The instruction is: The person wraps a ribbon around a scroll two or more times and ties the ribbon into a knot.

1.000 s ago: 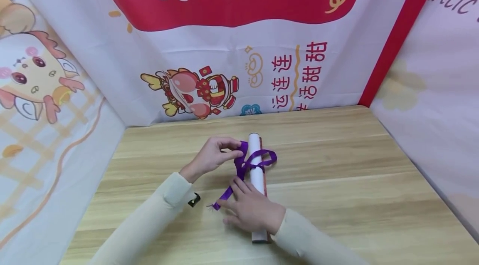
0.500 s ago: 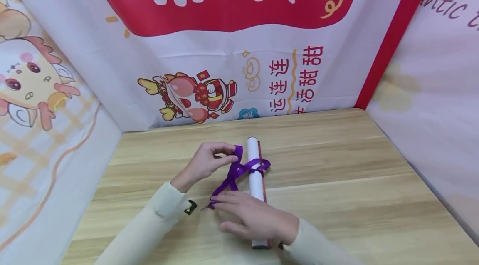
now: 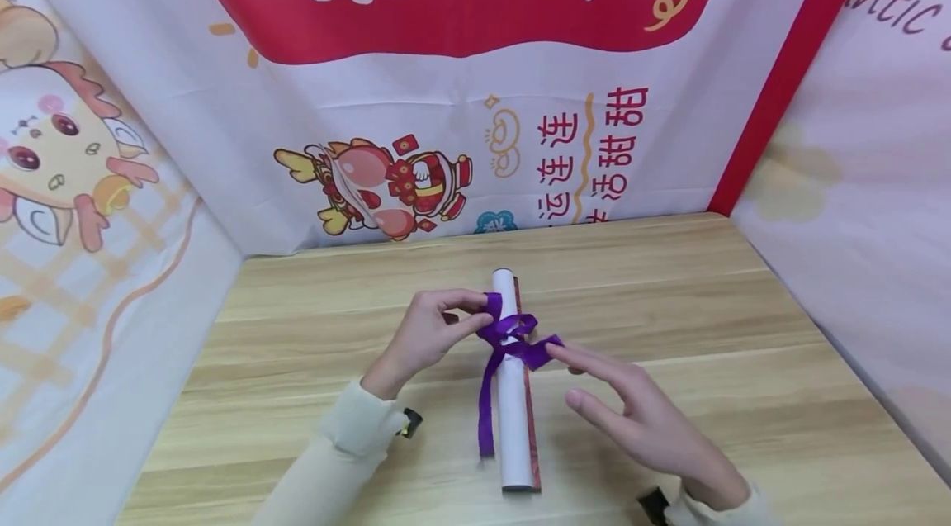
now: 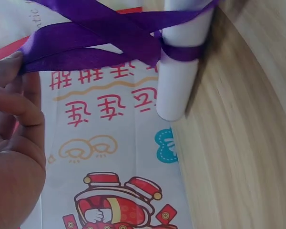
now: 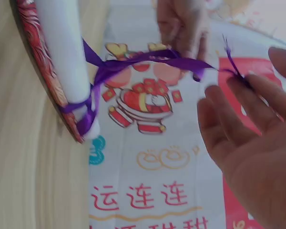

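A white roll (image 3: 514, 419) with a red patterned edge, like a rolled-up scroll, lies lengthwise on the table. Round its middle runs a purple ribbon (image 3: 486, 410), with one frayed tail hanging down along the left side. My left hand (image 3: 427, 336) pinches a ribbon loop between thumb and fingers, just left of the roll; the left wrist view shows the ribbon (image 4: 86, 31) drawn out from the roll to those fingers. On the right side, my right hand (image 3: 642, 414) has its index fingertip at a ribbon loop, thumb held apart.
The wooden table (image 3: 669, 286) extends on both sides of the roll. A printed cloth (image 3: 416, 80) with red lettering hangs at the back, and more printed cloth (image 3: 854, 179) stands along the sides. Small black pieces (image 3: 410, 422) show at both cuffs.
My right hand has gone from the ribbon's tail on the left across to the roll's right side. My left hand has shifted right with its loop, now overlapping the roll.
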`<move>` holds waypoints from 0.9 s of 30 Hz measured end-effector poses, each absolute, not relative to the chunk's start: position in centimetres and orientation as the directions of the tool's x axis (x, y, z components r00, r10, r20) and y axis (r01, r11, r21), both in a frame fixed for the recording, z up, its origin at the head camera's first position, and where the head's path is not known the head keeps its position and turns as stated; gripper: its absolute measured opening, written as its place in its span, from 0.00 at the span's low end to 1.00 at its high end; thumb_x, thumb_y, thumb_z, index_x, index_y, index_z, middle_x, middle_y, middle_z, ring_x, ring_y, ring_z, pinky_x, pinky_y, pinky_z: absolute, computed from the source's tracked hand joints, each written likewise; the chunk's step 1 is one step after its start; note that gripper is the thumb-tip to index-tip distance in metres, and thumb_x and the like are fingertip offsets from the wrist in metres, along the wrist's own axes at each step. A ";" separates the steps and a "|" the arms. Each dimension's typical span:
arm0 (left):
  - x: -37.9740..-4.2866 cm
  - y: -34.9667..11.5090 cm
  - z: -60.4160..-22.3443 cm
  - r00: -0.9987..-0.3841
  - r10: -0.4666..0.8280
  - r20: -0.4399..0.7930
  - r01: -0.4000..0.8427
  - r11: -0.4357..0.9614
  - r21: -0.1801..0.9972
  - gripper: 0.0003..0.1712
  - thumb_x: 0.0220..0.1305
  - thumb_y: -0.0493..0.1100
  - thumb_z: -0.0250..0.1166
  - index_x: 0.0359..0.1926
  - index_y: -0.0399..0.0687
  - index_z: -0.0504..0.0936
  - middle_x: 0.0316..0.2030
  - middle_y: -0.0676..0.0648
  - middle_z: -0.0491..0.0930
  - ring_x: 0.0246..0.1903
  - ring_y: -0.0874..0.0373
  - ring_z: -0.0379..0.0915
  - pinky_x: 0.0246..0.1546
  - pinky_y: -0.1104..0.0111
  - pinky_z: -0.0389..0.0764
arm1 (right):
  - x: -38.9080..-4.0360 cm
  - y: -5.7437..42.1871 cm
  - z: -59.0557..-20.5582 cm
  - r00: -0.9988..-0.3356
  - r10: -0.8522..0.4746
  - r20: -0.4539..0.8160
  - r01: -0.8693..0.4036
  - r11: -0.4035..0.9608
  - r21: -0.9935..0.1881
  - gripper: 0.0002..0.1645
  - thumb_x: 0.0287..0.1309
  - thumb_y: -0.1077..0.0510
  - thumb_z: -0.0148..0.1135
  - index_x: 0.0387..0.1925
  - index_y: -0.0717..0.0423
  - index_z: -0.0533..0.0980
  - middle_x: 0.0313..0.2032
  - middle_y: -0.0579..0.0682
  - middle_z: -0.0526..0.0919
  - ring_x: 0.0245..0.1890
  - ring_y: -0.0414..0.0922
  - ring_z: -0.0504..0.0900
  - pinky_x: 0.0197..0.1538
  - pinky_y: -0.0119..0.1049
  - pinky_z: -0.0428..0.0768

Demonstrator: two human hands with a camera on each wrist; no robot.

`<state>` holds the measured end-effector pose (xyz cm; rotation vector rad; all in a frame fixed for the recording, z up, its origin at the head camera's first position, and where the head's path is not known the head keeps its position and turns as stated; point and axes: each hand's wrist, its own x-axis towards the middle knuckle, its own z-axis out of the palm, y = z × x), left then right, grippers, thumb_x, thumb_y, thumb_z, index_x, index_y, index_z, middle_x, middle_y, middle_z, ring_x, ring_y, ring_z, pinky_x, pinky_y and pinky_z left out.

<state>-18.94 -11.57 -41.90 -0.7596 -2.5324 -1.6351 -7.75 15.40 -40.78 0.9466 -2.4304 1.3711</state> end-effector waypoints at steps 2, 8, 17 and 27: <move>-18.8 -11.2 -42.1 -0.879 0.383 0.284 0.422 0.349 0.837 0.14 0.56 0.53 0.67 0.42 0.56 0.87 0.41 0.59 0.85 0.33 0.64 0.79 0.29 0.67 0.80 | -7.5 15.9 -40.4 -0.777 -0.432 0.457 -0.610 0.338 -0.717 0.30 0.62 0.63 0.56 0.66 0.49 0.68 0.64 0.45 0.73 0.64 0.45 0.69 0.63 0.34 0.66; -18.4 -10.2 -42.1 -0.879 0.388 0.279 0.432 0.397 0.810 0.13 0.58 0.49 0.67 0.43 0.54 0.86 0.39 0.60 0.85 0.31 0.67 0.78 0.29 0.68 0.79 | -6.7 17.0 -40.2 -0.813 -0.404 0.420 -0.546 0.278 -0.790 0.30 0.62 0.67 0.54 0.66 0.51 0.68 0.64 0.48 0.72 0.65 0.45 0.68 0.62 0.29 0.66; -18.7 -9.2 -41.6 -0.871 0.389 0.299 0.458 0.429 0.778 0.13 0.58 0.47 0.67 0.44 0.50 0.86 0.37 0.58 0.85 0.29 0.68 0.76 0.27 0.70 0.77 | -6.1 19.4 -41.1 -0.898 -0.151 0.413 -0.435 0.444 -0.783 0.28 0.62 0.66 0.55 0.65 0.52 0.70 0.61 0.49 0.76 0.51 0.39 0.78 0.51 0.25 0.73; -18.8 -9.6 -41.5 -0.907 0.340 0.249 0.384 0.422 0.821 0.13 0.57 0.47 0.67 0.44 0.51 0.86 0.38 0.59 0.85 0.32 0.67 0.78 0.31 0.68 0.79 | -7.0 24.0 -43.6 -0.993 0.012 0.116 -0.058 0.814 -0.578 0.32 0.62 0.42 0.57 0.57 0.63 0.74 0.42 0.57 0.85 0.35 0.45 0.83 0.37 0.40 0.81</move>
